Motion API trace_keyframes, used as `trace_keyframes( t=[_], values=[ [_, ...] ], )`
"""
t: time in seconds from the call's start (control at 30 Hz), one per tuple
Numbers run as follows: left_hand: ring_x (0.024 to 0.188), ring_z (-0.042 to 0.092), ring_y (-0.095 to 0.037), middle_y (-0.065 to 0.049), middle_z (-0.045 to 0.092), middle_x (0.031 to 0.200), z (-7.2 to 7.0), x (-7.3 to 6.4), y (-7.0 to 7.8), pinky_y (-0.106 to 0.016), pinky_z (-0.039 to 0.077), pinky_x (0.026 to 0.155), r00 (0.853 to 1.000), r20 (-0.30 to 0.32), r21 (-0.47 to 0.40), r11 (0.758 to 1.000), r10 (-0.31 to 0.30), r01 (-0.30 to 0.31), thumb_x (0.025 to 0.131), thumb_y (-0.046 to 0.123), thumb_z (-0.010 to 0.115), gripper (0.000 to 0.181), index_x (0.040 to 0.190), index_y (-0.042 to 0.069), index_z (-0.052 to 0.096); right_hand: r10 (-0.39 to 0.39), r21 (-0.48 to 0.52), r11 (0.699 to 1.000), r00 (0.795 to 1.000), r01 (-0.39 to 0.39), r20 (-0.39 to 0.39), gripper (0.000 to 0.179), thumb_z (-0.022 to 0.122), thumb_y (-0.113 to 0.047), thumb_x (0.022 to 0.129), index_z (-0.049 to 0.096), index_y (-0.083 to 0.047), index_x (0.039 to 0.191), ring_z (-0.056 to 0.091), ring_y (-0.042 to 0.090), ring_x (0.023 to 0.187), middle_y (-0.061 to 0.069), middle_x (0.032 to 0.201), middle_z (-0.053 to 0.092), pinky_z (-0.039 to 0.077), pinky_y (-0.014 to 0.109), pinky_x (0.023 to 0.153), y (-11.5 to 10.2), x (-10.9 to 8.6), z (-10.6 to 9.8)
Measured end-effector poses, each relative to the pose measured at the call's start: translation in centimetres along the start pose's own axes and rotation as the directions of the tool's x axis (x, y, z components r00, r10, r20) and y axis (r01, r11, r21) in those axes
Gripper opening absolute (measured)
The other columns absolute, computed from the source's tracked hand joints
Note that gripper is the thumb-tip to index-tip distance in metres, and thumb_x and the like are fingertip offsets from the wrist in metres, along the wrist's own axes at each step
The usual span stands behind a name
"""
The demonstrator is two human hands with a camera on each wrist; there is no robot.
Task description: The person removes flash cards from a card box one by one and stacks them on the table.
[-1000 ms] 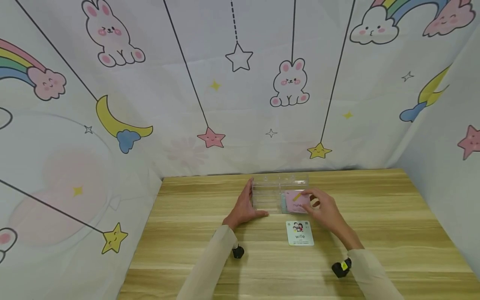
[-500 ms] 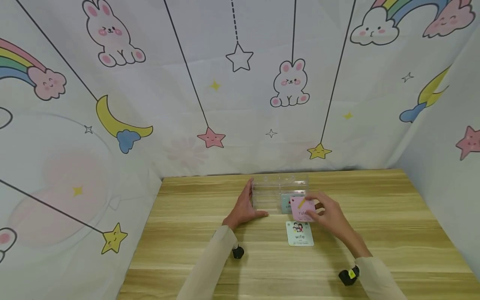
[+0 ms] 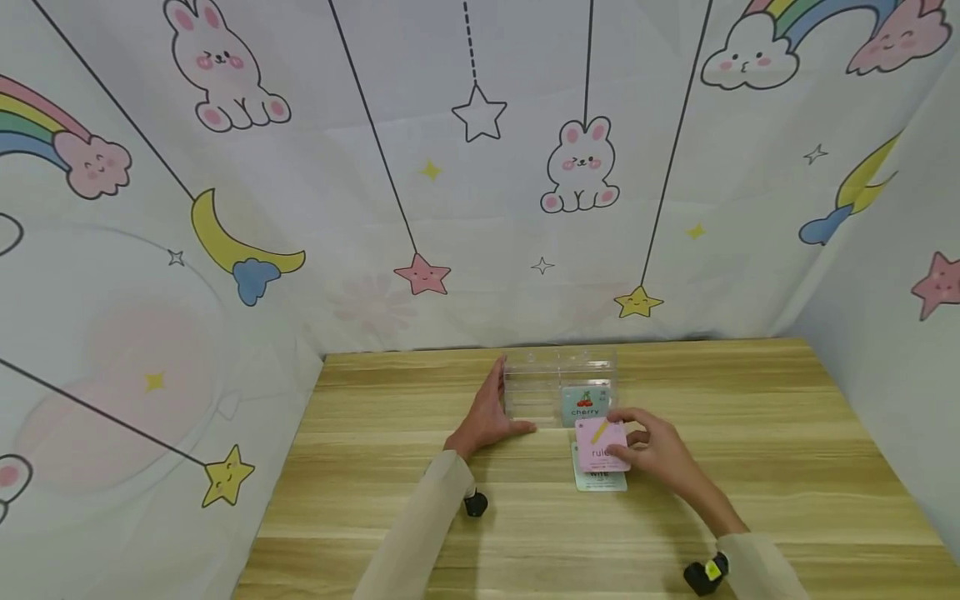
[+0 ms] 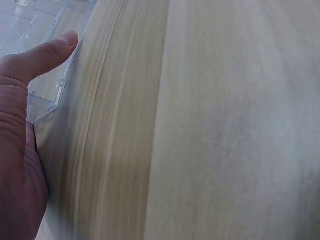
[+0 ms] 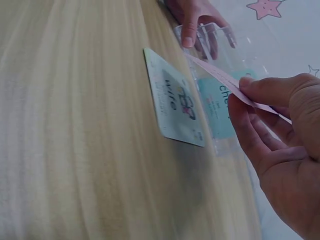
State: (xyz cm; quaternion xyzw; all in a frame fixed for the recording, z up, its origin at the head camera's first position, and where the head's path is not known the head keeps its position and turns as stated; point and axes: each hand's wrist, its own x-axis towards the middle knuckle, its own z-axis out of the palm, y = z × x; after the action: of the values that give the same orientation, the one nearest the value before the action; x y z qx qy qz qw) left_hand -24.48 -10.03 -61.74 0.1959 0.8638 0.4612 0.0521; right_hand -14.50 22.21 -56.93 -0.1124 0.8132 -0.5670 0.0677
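1. Nearest me on the head feed are two cream sleeves (image 3: 757, 568), with a small black device at the left wrist (image 3: 476, 504) and another, marked by a yellow patch, at the right wrist (image 3: 705, 575).
2. Beyond them I see a square pale-green card printed "wife" (image 3: 602, 482), lying flat on the table; the pink card covers its far part from above, but my right wrist feed shows its face.
3. Just over it, the person's right hand (image 3: 660, 454) pinches a square pink card with a yellow ruler picture (image 3: 597, 446) by its right edge, between thumb and fingers. My right wrist feed shows the card tilted, raised off the table.
4. The person's left hand (image 3: 487, 419) holds the left end of a clear plastic compartment tray (image 3: 532, 385), thumb along the front edge and fingers spread wide along the side.
5. In the tray's right front compartment I find a teal card printed "cherry" (image 3: 585, 403), its lower edge hidden behind the pink card.
6. All this rests on a light wood-grain table (image 3: 390, 425).
7. Farthest off hangs a white fabric backdrop (image 3: 495, 208) printed with rabbits, stars, moons and rainbows.
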Motion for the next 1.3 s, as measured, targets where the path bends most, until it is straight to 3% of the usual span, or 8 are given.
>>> trace_keyframes(
  t=[0.3,0.57,0.77,0.9,1.03,1.3],
  values=[
    [0.155,0.023,-0.023,-0.009,0.013,0.172,0.1,0.1,-0.2,-0.034,0.031,0.122,1.000,-0.006,0.005,1.000,0.006,-0.006,0.071,0.034,0.099,0.140,0.168,0.012,0.000,0.045,0.020,0.999,0.999,-0.045,0.021,0.041,0.082,0.003,0.086,0.066,0.002,0.123,0.074,0.025,0.098,0.027,0.128,0.060,0.062,0.028,0.068,1.2,-0.6,1.1],
    [0.155,0.022,-0.018,-0.004,0.012,0.173,0.1,0.1,-0.1,-0.029,0.029,0.121,1.000,-0.004,0.013,1.000,-0.020,0.020,0.071,0.037,0.098,0.140,0.168,0.015,-0.001,0.076,0.037,0.996,0.997,-0.077,0.023,0.039,0.081,0.003,0.087,0.065,0.001,0.123,0.073,0.025,0.095,0.027,0.129,0.060,0.062,0.029,0.066,1.6,-0.6,1.4],
    [0.156,0.023,-0.022,-0.007,0.012,0.173,0.1,0.2,0.0,-0.034,0.030,0.122,1.000,-0.005,0.004,1.000,-0.015,0.015,0.072,0.034,0.098,0.139,0.168,0.013,0.000,0.087,0.013,0.996,0.996,-0.087,0.038,0.040,0.081,0.002,0.088,0.064,0.003,0.124,0.073,0.020,0.089,0.024,0.123,0.065,0.060,0.027,0.065,1.9,-0.4,1.4],
    [0.156,0.023,-0.024,-0.008,0.012,0.173,0.2,0.3,0.0,-0.036,0.030,0.122,1.000,-0.010,0.012,1.000,-0.013,0.013,0.072,0.034,0.098,0.139,0.167,0.011,0.000,0.041,-0.061,0.997,0.998,-0.039,0.038,0.041,0.082,-0.001,0.087,0.064,0.004,0.124,0.070,0.016,0.081,0.016,0.106,0.071,0.058,0.026,0.062,1.9,-0.3,1.3],
    [0.156,0.023,-0.025,-0.009,0.012,0.173,0.2,0.4,-0.1,-0.036,0.031,0.122,1.000,-0.012,0.019,1.000,-0.010,0.010,0.072,0.036,0.098,0.139,0.167,0.012,0.000,-0.033,-0.179,0.983,0.999,0.034,0.012,0.043,0.086,-0.003,0.084,0.066,0.004,0.121,0.062,0.010,0.073,0.006,0.092,0.069,0.053,0.023,0.058,2.0,-0.3,1.3],
    [0.155,0.024,-0.023,-0.008,0.014,0.172,0.2,0.5,-0.2,-0.033,0.030,0.122,1.000,-0.004,0.020,0.999,-0.027,0.027,0.071,0.038,0.098,0.140,0.168,0.016,-0.001,-0.151,-0.331,0.934,0.988,0.133,-0.027,0.042,0.092,-0.007,0.078,0.072,-0.001,0.115,0.048,0.011,0.074,0.001,0.090,0.058,0.041,0.024,0.061,2.3,-0.3,1.6]
  ],
)
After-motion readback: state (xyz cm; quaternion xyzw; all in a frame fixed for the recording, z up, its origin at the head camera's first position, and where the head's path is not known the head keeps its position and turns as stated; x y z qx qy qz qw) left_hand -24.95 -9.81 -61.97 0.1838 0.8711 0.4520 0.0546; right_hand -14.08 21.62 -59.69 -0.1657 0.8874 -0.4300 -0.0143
